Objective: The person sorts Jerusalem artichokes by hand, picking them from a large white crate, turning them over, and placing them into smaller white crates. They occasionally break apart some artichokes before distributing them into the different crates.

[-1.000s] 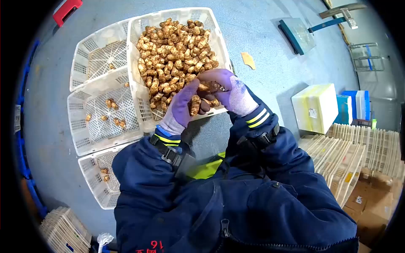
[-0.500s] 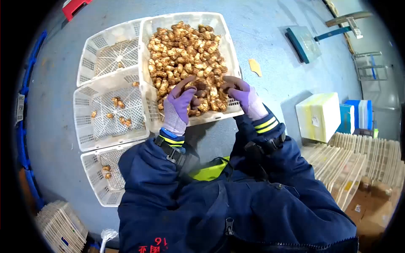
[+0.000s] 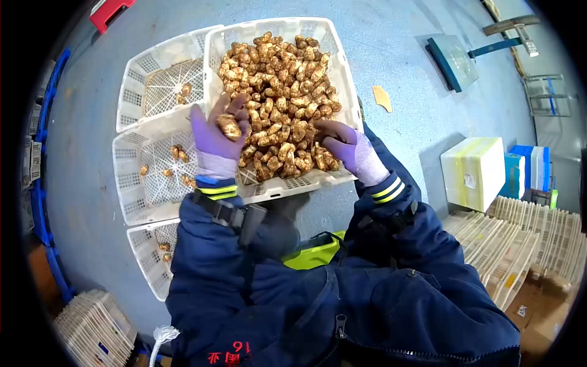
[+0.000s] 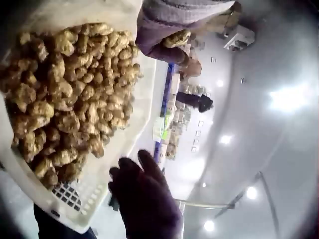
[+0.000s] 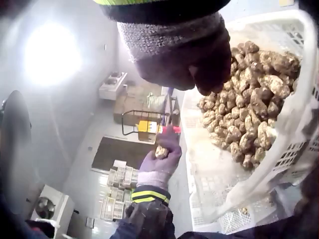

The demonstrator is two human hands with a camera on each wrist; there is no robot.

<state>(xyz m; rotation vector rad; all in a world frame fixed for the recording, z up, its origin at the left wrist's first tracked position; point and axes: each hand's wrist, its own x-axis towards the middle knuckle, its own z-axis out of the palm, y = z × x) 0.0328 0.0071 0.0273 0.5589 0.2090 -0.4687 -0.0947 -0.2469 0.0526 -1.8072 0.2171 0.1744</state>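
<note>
Left hand (image 3: 215,142): moved left off the pile (image 3: 281,101) since the earlier frame, to the left edge of the large crate (image 3: 275,193).
Left grip: curled round one mottled piece (image 3: 229,127), above that edge.
Right hand (image 3: 358,153): hung loosely bent at the pile's right side; couldn't tell contact.
Small crates (image 3: 125,183): stood along the left edge.

Purple gloves (image 3: 217,137), brown-and-cream lumps (image 3: 281,92), white crates (image 3: 143,211).

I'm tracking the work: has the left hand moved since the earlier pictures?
Yes, left: against the big crate, the left hand has gone from over the pile to over the left wall.
</note>
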